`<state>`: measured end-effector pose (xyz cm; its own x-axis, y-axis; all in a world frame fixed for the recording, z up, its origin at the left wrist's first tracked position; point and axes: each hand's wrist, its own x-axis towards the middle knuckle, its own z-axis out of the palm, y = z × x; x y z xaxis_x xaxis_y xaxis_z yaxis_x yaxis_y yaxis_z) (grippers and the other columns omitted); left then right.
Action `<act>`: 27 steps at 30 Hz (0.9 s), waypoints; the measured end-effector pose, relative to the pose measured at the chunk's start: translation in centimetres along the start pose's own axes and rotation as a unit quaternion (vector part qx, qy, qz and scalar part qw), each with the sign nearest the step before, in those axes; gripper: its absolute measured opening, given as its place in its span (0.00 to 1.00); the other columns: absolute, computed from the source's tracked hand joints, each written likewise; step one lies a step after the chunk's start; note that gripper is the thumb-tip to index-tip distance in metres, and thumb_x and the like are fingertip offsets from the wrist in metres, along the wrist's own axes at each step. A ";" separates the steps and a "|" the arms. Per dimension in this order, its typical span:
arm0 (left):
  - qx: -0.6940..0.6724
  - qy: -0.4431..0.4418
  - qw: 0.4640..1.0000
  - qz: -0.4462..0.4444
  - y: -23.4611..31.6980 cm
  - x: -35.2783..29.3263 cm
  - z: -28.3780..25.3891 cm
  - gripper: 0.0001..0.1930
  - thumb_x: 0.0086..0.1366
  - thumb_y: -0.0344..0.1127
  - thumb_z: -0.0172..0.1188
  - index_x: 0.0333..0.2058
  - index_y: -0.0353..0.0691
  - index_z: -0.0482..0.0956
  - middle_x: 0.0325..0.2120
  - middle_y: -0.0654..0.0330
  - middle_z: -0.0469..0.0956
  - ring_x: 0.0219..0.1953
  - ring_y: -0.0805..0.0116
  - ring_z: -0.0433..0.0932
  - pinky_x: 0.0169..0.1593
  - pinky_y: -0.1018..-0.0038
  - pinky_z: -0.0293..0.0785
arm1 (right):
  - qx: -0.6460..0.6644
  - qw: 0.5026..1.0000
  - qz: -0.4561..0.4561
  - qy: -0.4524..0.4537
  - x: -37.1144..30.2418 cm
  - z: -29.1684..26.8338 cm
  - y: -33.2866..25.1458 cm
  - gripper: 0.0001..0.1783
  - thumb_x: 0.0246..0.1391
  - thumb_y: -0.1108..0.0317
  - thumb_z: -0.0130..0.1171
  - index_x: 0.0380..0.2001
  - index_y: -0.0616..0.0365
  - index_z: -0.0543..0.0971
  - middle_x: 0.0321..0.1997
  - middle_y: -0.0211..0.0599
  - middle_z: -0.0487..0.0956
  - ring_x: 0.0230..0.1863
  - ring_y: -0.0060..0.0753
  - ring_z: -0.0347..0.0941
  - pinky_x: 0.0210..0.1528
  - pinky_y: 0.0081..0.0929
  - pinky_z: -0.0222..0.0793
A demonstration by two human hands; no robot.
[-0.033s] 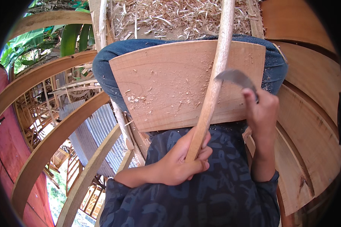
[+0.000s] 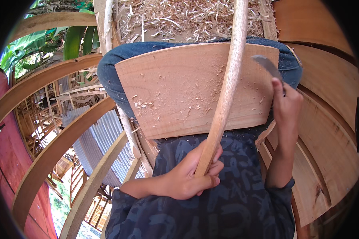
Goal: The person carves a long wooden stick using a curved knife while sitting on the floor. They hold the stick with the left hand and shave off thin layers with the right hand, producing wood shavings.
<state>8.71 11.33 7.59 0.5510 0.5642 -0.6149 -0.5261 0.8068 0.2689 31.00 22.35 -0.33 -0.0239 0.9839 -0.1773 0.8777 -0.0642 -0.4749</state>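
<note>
In the head view, the left hand (image 2: 189,177) sits low in the centre of the frame, its grip wrapped tight around the lower end of a long wooden stick (image 2: 226,85). The stick rises from that fist, slants up and slightly right across the frame and runs out at the top edge. It crosses in front of a broad curved wooden board (image 2: 175,89) that lies across the person's lap, on blue jeans (image 2: 107,71), in the middle of the frame; fine shavings speckle the board's face. The right hand (image 2: 286,105) is at right of centre, just beside the board's right edge, its grip closed around the handle of a curved knife (image 2: 266,65) whose grey blade points up and left, close to the stick but apart from it. Against the earlier picture, the stick, the board and the left hand lie much as they did, while the blade stands a little farther right of the stick and the right hand holds it at the board's right end. A patterned dark shirt (image 2: 227,207) fills the bottom of the frame. Loose wood shavings (image 2: 179,20) cover the ground at the top, and curved wooden ribs (image 2: 48,155) sweep through the left side.
</note>
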 end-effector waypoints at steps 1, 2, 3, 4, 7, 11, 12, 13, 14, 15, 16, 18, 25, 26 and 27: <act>-0.012 -0.017 1.000 -0.008 0.1 -0.6 0.1 0.16 0.53 0.18 0.49 0.38 0.40 0.58 0.22 0.68 0.53 0.20 0.81 0.55 0.17 0.85 0.55 | -0.013 0.996 0.085 0.008 1.6 -1.3 2.6 0.35 0.52 0.40 0.52 0.16 0.68 0.71 0.11 0.45 0.65 0.13 0.36 0.62 0.18 0.31 0.57; -0.015 0.000 1.000 -0.002 -0.1 -0.9 -0.2 0.22 0.53 0.17 0.49 0.46 0.39 0.57 0.25 0.68 0.53 0.21 0.81 0.56 0.17 0.85 0.56 | 0.013 0.997 0.076 0.030 1.7 -2.9 4.6 0.35 0.53 0.40 0.51 0.17 0.68 0.71 0.11 0.44 0.64 0.13 0.32 0.61 0.19 0.29 0.56; -0.002 0.013 1.000 -0.003 -0.2 -0.7 -0.4 0.23 0.53 0.17 0.48 0.48 0.39 0.56 0.25 0.68 0.52 0.21 0.81 0.56 0.17 0.85 0.57 | 0.042 0.995 0.078 0.041 0.3 -4.0 5.9 0.35 0.54 0.40 0.49 0.17 0.67 0.72 0.11 0.42 0.63 0.14 0.28 0.59 0.20 0.27 0.56; 0.013 0.015 1.000 -0.012 0.0 -0.3 -1.1 0.25 0.53 0.17 0.48 0.50 0.39 0.56 0.25 0.68 0.52 0.21 0.81 0.56 0.17 0.85 0.57 | 0.073 0.996 0.052 0.007 -0.9 -4.2 4.6 0.34 0.53 0.40 0.51 0.18 0.67 0.72 0.11 0.42 0.63 0.14 0.31 0.60 0.19 0.27 0.56; 0.067 0.049 0.996 -0.020 0.3 0.4 -1.1 0.28 0.53 0.17 0.50 0.54 0.38 0.54 0.24 0.68 0.54 0.23 0.81 0.56 0.22 0.84 0.57 | 0.140 0.984 -0.061 -0.090 -3.7 -2.6 -1.4 0.31 0.49 0.41 0.56 0.17 0.65 0.73 0.12 0.41 0.66 0.14 0.38 0.64 0.19 0.30 0.59; 0.141 0.071 0.987 -0.039 0.5 0.5 -0.4 0.30 0.56 0.19 0.52 0.57 0.36 0.52 0.26 0.67 0.58 0.25 0.81 0.57 0.30 0.82 0.57 | 0.143 0.963 -0.159 -0.163 -6.4 -0.1 -4.4 0.33 0.38 0.37 0.61 0.10 0.58 0.67 0.11 0.40 0.67 0.14 0.43 0.68 0.15 0.34 0.61; 0.137 0.086 0.986 -0.035 0.4 0.6 -0.3 0.30 0.57 0.19 0.51 0.57 0.36 0.52 0.25 0.67 0.58 0.25 0.81 0.57 0.30 0.82 0.56 | 0.111 0.966 -0.178 -0.150 -5.8 0.0 -4.5 0.33 0.37 0.36 0.61 0.09 0.58 0.67 0.11 0.40 0.66 0.13 0.43 0.67 0.15 0.33 0.60; 0.135 0.083 0.987 -0.032 0.3 0.5 -0.4 0.30 0.57 0.19 0.51 0.57 0.36 0.52 0.25 0.67 0.58 0.25 0.81 0.57 0.30 0.82 0.56 | 0.079 0.968 -0.195 -0.137 -5.2 0.1 -4.4 0.34 0.35 0.34 0.60 0.09 0.57 0.66 0.10 0.39 0.66 0.13 0.43 0.67 0.14 0.33 0.59; 0.133 0.081 0.987 -0.028 0.2 0.5 -0.5 0.30 0.58 0.19 0.51 0.58 0.36 0.52 0.25 0.67 0.57 0.25 0.81 0.56 0.30 0.82 0.56 | 0.068 0.969 -0.208 -0.112 -4.7 0.5 -4.1 0.35 0.34 0.34 0.60 0.08 0.57 0.65 0.10 0.39 0.66 0.13 0.43 0.67 0.14 0.33 0.58; 0.130 0.078 0.988 -0.021 -0.1 0.5 -0.6 0.29 0.58 0.19 0.50 0.58 0.36 0.51 0.26 0.68 0.57 0.25 0.81 0.56 0.30 0.82 0.56 | 0.053 0.969 -0.223 -0.089 -4.1 0.6 -3.7 0.35 0.33 0.33 0.60 0.08 0.57 0.65 0.10 0.39 0.65 0.13 0.43 0.66 0.14 0.32 0.58; 0.109 0.082 0.991 -0.009 0.1 0.8 -0.1 0.30 0.58 0.19 0.50 0.58 0.36 0.51 0.25 0.68 0.57 0.25 0.81 0.56 0.29 0.82 0.56 | 0.038 0.969 -0.237 -0.065 -3.8 0.8 -3.3 0.35 0.32 0.33 0.60 0.08 0.57 0.65 0.10 0.39 0.65 0.13 0.42 0.66 0.14 0.32 0.58; 0.112 0.078 0.991 0.004 -0.1 0.9 -0.2 0.31 0.58 0.20 0.51 0.59 0.35 0.50 0.25 0.68 0.56 0.25 0.81 0.56 0.29 0.82 0.56 | 0.035 0.969 -0.237 -0.055 -3.4 0.8 -3.0 0.35 0.34 0.34 0.60 0.08 0.58 0.65 0.10 0.40 0.65 0.13 0.45 0.66 0.15 0.33 0.58; 0.118 0.063 0.991 0.008 0.1 0.1 -0.3 0.22 0.56 0.21 0.52 0.47 0.38 0.54 0.22 0.69 0.56 0.23 0.81 0.56 0.25 0.83 0.56 | 0.044 0.997 0.066 0.022 0.4 -1.2 1.9 0.34 0.51 0.38 0.53 0.16 0.65 0.71 0.11 0.39 0.62 0.14 0.27 0.58 0.18 0.30 0.56; 0.140 0.076 0.987 0.018 0.3 0.5 -0.6 0.17 0.56 0.22 0.53 0.40 0.41 0.55 0.20 0.69 0.55 0.20 0.82 0.56 0.21 0.84 0.55 | 0.060 0.996 0.057 0.039 0.1 -1.7 3.1 0.35 0.52 0.38 0.51 0.16 0.65 0.72 0.11 0.39 0.62 0.15 0.23 0.56 0.18 0.29 0.55; 0.157 0.089 0.984 0.016 0.3 0.5 -0.8 0.15 0.56 0.22 0.53 0.32 0.44 0.55 0.18 0.69 0.54 0.18 0.82 0.55 0.17 0.85 0.54 | 0.083 0.996 0.027 0.001 -0.9 -2.0 2.7 0.35 0.51 0.38 0.52 0.16 0.65 0.71 0.11 0.39 0.62 0.14 0.25 0.57 0.18 0.29 0.56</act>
<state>8.36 11.71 6.74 0.4016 0.5729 -0.7145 -0.3004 0.8194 0.4882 34.30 21.63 0.26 0.0231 0.9785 -0.2051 0.7869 -0.1443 -0.6000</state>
